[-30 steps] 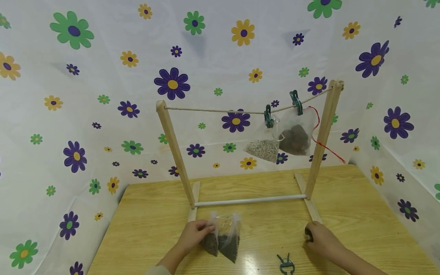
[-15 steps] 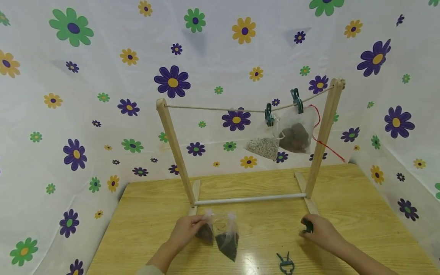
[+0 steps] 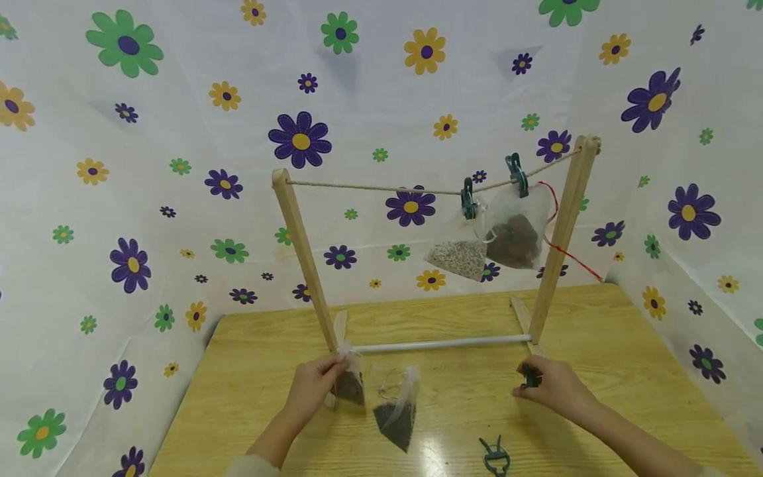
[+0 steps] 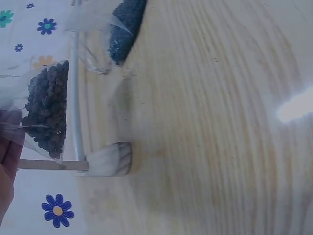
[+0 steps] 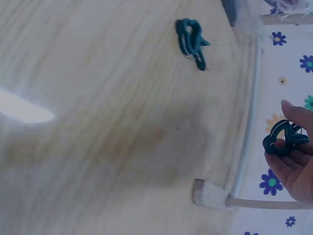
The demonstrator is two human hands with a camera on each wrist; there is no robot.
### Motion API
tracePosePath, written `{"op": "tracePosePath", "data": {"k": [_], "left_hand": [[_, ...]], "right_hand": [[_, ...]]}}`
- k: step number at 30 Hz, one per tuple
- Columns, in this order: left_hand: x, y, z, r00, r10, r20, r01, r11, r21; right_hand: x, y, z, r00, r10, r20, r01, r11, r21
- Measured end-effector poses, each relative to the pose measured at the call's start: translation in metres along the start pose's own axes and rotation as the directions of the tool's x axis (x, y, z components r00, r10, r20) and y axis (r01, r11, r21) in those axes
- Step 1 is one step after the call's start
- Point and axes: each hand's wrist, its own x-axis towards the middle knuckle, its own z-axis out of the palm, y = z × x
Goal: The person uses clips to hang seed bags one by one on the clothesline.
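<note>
Left hand point(image 3: 310, 389): fingers clamp the top of a dark-filled sheer bag point(image 3: 352, 387) near the left post point(image 3: 301, 245); right hand point(image 3: 559, 387): fingers curl round a green clip point(image 3: 530, 376) over the right side of the table point(image 3: 650, 377).

White sheeting point(image 3: 369, 86) with purple, green and yellow-orange flowers point(image 3: 300, 140) rises behind the wood-grained tabletop point(image 3: 632, 351), which shows a bright glare point(image 3: 437, 457).

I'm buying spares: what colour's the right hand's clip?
The clip is dark teal-green, best in right wrist view.
</note>
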Motion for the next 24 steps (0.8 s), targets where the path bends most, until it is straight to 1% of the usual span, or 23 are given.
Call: {"op": "tracePosePath", "data": {"k": [2,5,8,10,13,15,17,20,24], "left_hand": [[0.002,0.005,-0.002,1.0,-0.018,-0.002,0.018,1.0,-0.011],[0.006,0.012,-0.005,1.0,-0.02,-0.004,0.02,1.0,-0.006],[0.009,0.02,-0.008,1.0,-0.019,0.004,0.019,1.0,-0.003],[0.011,0.024,-0.01,1.0,-0.028,0.007,0.029,0.999,-0.028],[0.014,0.031,-0.012,1.0,0.002,-0.005,-0.002,0.999,-0.049],[0.016,0.035,-0.013,0.999,0.035,-0.02,-0.036,0.998,-0.047],[0.019,0.04,-0.013,0.996,0.088,-0.027,-0.089,0.996,-0.02],[0.024,0.05,-0.014,0.99,0.139,-0.029,-0.139,0.99,0.006],[0.03,0.063,-0.014,0.98,0.196,-0.04,-0.195,0.98,0.029]], "right_hand": [[0.005,-0.004,-0.006,1.0,-0.003,-0.002,0.003,1.0,0.023],[0.012,-0.011,-0.016,1.0,-0.008,-0.008,0.009,0.998,0.057],[0.019,-0.019,-0.023,0.999,-0.04,-0.018,0.042,0.997,0.07],[0.023,-0.024,-0.027,0.998,-0.06,-0.024,0.062,0.995,0.076],[0.028,-0.031,-0.032,0.997,-0.077,-0.021,0.079,0.993,0.083],[0.03,-0.036,-0.035,0.996,-0.091,-0.017,0.092,0.992,0.09],[0.032,-0.042,-0.038,0.994,-0.109,-0.009,0.11,0.988,0.105],[0.035,-0.052,-0.045,0.99,-0.143,0.005,0.141,0.981,0.133],[0.04,-0.07,-0.056,0.985,-0.165,0.048,0.155,0.974,0.166]]}}
